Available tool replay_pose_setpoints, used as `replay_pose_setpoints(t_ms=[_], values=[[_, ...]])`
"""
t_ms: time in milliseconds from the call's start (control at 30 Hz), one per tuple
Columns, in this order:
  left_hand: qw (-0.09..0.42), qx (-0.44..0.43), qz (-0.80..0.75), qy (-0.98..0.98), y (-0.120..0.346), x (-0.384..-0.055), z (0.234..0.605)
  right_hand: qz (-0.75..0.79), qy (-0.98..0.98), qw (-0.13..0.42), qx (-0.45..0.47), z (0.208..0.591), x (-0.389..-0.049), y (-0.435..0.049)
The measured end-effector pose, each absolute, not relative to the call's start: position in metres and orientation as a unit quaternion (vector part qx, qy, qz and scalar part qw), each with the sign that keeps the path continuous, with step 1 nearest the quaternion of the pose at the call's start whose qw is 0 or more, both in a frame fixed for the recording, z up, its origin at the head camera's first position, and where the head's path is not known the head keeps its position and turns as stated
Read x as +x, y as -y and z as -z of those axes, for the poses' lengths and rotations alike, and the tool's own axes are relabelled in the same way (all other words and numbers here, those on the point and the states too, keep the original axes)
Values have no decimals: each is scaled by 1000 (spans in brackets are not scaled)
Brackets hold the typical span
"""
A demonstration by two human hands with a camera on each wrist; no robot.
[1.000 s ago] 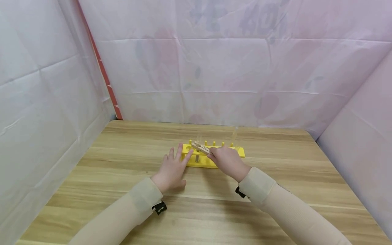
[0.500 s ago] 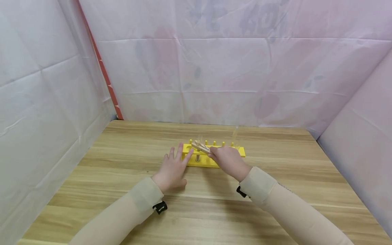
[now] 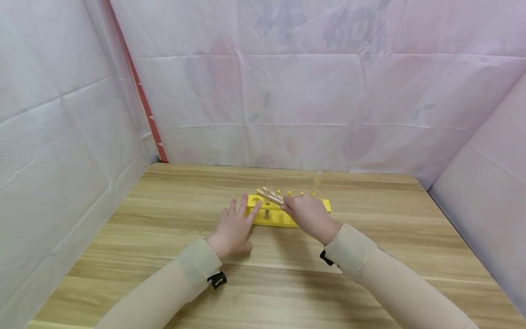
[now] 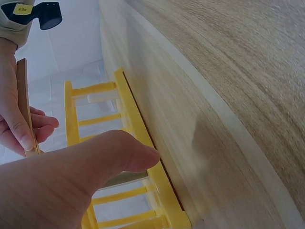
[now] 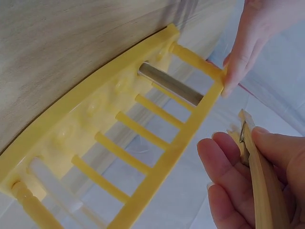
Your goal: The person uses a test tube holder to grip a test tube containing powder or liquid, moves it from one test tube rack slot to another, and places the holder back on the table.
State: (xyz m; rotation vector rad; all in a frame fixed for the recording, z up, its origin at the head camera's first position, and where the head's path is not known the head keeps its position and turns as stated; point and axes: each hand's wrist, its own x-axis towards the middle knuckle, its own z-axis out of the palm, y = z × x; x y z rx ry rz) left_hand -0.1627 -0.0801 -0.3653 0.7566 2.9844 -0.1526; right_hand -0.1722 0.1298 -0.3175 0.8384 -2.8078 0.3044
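A right hand [image 3: 311,218] held a wooden test-tube clamp [image 3: 271,197] over a yellow test-tube rack [image 3: 283,221].
Its fingers and thumb pinched the clamp, whose tip lay at the upper part of a dark-filled test tube [image 5: 171,84] standing near the rack's left end. The left hand [image 3: 232,231], fingers spread apart, touched that end.

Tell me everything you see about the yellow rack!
The yellow rack looks like shiny plastic. It has a long flat base with round dimples, a top bar with holes, thicker posts at the ends and a row of thin pegs. It stands upright on the wooden table. A greyish-looking tube stands near its left end, and a see-through, whitish tube near its right. The left hand touches its left end.
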Motion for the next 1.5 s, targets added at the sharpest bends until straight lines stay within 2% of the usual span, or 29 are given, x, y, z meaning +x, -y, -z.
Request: replay_pose_setpoints(t_ms=[933, 1500], values=[[31, 245, 64, -967, 80, -161, 365, -100, 946, 118, 283, 308, -170, -134], [36, 246, 63, -967, 78, -161, 363, -112, 945, 112, 288, 299, -169, -136]])
